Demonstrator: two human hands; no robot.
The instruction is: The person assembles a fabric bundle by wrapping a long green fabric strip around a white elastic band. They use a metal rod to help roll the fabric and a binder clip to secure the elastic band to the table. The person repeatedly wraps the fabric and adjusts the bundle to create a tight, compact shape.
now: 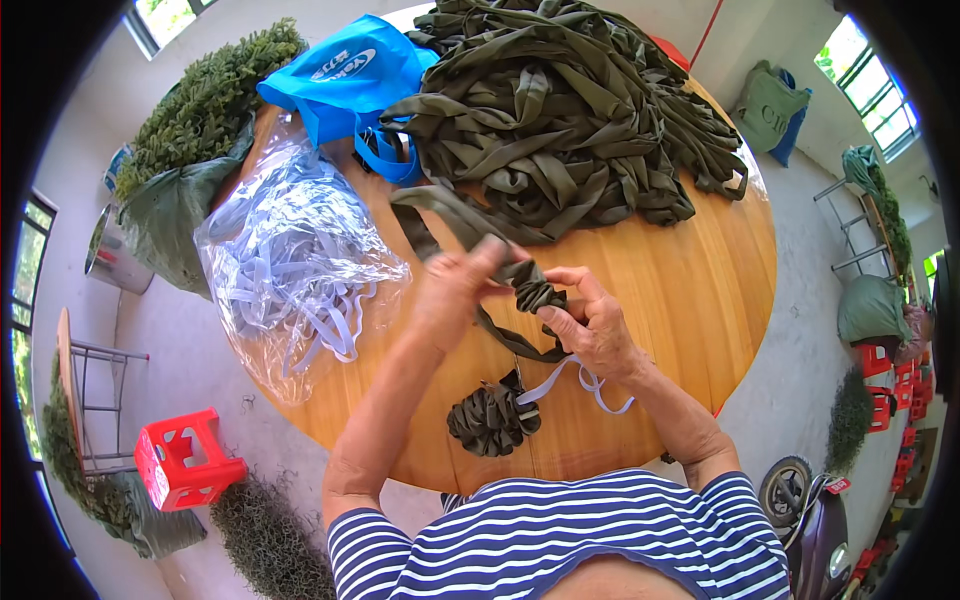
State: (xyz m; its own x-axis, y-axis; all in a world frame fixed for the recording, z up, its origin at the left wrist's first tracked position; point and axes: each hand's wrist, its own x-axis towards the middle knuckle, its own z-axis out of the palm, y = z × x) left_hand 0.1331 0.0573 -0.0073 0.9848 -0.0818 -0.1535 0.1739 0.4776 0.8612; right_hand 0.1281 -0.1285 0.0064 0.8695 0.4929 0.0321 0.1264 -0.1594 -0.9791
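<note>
Olive ruffled cloth [537,290] between hands [603,328]

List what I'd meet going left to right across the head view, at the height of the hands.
Silvery cylindrical metal container, clear plastic bag with pale fabric strips, the person's left hand, gathered dark olive fabric strip, the person's right hand, bulging green sack.

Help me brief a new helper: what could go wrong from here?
The green strip, held by the left hand and right hand, is partly bunched; its loose loop might twist. A white band loops below the right hand and could snag on the scrunched bundle. That bundle lies near the edge of the table, so a knock might drop it.
</note>
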